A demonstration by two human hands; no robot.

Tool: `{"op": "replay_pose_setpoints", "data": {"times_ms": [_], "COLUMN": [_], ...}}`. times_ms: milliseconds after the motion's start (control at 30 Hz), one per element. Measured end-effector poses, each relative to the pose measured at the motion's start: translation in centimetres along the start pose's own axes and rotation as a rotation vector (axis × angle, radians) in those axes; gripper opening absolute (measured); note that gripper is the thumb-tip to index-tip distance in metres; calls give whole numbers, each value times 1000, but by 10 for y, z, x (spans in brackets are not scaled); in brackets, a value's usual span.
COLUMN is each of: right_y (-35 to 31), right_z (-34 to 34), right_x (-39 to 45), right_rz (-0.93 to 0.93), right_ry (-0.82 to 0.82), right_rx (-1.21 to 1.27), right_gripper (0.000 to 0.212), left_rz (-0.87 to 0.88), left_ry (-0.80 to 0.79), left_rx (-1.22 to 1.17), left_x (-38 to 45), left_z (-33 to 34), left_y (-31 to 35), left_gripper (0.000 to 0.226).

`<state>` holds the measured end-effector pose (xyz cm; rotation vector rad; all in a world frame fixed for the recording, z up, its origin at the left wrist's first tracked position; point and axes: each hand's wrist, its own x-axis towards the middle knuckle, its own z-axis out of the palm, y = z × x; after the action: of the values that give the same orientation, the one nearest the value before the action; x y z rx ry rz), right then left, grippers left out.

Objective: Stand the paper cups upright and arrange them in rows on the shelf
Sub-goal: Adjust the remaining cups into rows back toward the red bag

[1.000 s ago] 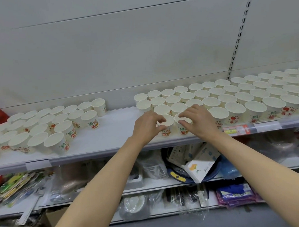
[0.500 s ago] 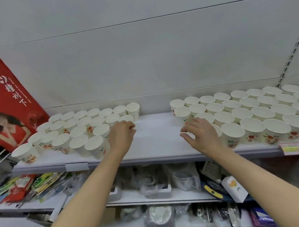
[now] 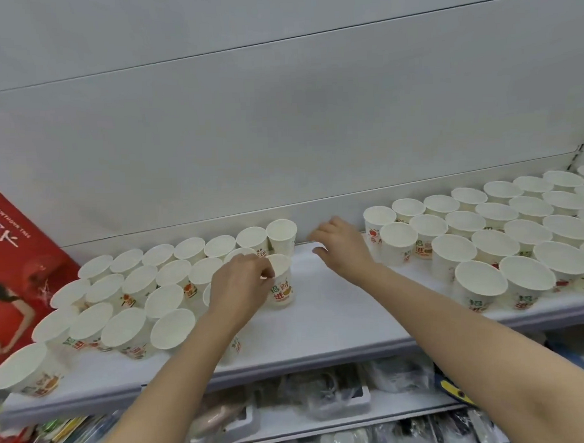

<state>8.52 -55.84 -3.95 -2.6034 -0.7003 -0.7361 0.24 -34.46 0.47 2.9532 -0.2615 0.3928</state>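
Standing upright mouth-up, paper cup (image 3: 281, 282) pinched in left hand (image 3: 240, 284) grip, right hand (image 3: 343, 249) grip open, empty.

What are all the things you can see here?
Left cups: a big group, too many to count exactly, white with red and green print, upright in rows on the shelf's left.
Right cups: a big group, same look, upright in rows on the right.
Shelf: one, white, a bare gap between the groups.
Back wall: white panels behind the shelf.
Poster: one, red, far left.
Packaged goods: several, mixed colours, lower shelves, too blurred to name.
Left hand: on a cup at the left group's edge.
Right hand: open, over the gap, holding nothing.
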Motion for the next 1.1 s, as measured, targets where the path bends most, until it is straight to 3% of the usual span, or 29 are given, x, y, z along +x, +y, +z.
{"op": "replay_pose_setpoints", "data": {"times_ms": [133, 533, 667, 833, 1100], "right_y": [-7, 5, 14, 52, 79], "right_z": [21, 46, 33, -4, -15], "right_x": [34, 59, 59, 40, 17], "right_rz": [-45, -30, -25, 37, 88], "right_ry": [-100, -170, -211, -119, -165], "right_rx": [-55, -50, -44, -135, -177], "right_gripper": [35, 22, 8, 9, 13], "left_rz": [7, -25, -38, -49, 12], "left_ry": [3, -12, 0, -23, -56], "left_rx": [-65, -88, -94, -153, -173], "left_x": [-2, 20, 37, 50, 76], "left_z": [-8, -10, -9, 13, 35], "left_y": [-16, -26, -19, 6, 46], "left_gripper": [3, 3, 4, 4, 4]}}
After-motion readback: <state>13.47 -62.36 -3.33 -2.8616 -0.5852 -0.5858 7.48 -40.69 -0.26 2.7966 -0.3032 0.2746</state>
